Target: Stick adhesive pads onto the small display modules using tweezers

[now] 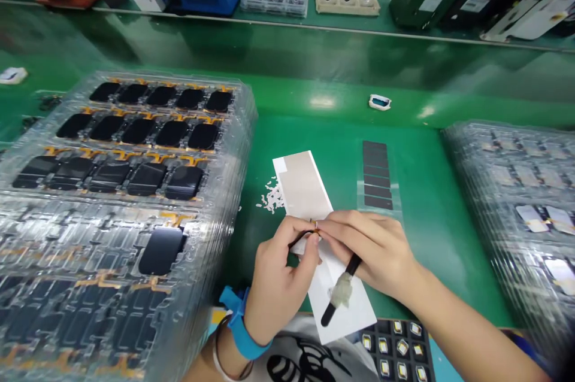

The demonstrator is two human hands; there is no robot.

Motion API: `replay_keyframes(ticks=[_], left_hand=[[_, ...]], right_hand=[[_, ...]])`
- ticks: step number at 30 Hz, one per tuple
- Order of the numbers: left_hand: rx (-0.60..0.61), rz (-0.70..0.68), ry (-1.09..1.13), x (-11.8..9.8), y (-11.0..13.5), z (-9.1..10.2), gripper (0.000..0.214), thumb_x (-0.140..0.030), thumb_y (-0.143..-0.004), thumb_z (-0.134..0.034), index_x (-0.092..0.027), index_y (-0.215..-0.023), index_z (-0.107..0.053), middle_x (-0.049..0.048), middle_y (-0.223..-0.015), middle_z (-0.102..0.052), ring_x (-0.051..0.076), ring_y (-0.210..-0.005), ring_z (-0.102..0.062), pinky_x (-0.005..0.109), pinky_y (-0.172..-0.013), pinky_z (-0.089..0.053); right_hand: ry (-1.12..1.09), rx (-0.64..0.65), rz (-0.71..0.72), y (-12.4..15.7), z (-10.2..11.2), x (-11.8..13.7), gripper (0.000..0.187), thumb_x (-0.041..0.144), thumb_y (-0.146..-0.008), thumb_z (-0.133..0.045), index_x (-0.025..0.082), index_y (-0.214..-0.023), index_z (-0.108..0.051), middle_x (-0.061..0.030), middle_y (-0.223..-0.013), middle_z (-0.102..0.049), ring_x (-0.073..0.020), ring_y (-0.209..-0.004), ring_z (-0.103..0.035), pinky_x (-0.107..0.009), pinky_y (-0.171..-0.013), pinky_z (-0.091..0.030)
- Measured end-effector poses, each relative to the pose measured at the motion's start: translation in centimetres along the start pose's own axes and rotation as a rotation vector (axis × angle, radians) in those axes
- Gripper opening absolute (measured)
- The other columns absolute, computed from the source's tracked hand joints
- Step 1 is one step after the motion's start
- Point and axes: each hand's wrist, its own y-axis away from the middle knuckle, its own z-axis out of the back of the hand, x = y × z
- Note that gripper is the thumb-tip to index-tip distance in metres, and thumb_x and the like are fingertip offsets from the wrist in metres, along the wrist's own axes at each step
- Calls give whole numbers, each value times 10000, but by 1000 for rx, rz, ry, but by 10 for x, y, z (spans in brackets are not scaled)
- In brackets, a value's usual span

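Observation:
My left hand (285, 268) is closed, its thumb and index finger pinching a small dark screen (297, 239) with an orange ribbon cable, seen nearly edge-on. My right hand (372, 247) is closed too, its fingertips meeting the cable end beside the left fingers. A black stick-like tool with tape wrapped round it (341, 290) runs out from under the right palm; its tip is hidden. Beneath both hands lies a long white backing sheet (303, 181) with a greyish-beige upper part. Small white scraps (272, 197) are scattered along its left edge.
Stacked clear trays (224, 190) of black screens rise at left; another tray stack (507, 178) stands at right. A strip of dark grey stickers (376, 172) lies right of the sheet. A black tray of small parts (395, 349) is at the front edge. A shelf (278, 20) spans the back.

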Motion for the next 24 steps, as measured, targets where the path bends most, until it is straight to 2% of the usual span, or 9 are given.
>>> replay_keyframes(ticks=[8,16,19,24], left_hand=[[-10,-102,-236,-2,-1,2,127,-119,-990,-520,-236,-1008,-568,-26,-879,-704,122,-759,-691,208,-710,-475],[-15,-81,-221,-2,0,0,119,-131,-994,-511,-229,-985,-578,-30,-839,-683,120,-711,-668,210,-685,-466],[4,-60,-192,-2,0,1,106,-141,-992,-526,-228,-964,-579,-29,-829,-683,119,-700,-668,210,-673,-468],[22,-59,-92,-3,1,1,94,-152,-982,-535,-228,-983,-590,-9,-850,-728,137,-719,-706,220,-686,-502]], right_hand=[[86,74,20,0,-1,2,159,96,-999,-500,107,-1087,-633,-71,-923,-733,-150,-704,-697,-283,-570,-552],[109,50,13,2,-7,4,131,97,-996,-493,135,-1027,-614,-56,-863,-711,-134,-685,-668,-267,-560,-511],[-33,85,-69,0,-8,2,131,91,-973,-510,169,-987,-615,-29,-849,-683,-108,-654,-626,-242,-542,-474],[-436,94,-344,-11,-2,-10,134,184,-972,-545,177,-861,-620,1,-770,-593,-72,-564,-505,-208,-504,-405]])
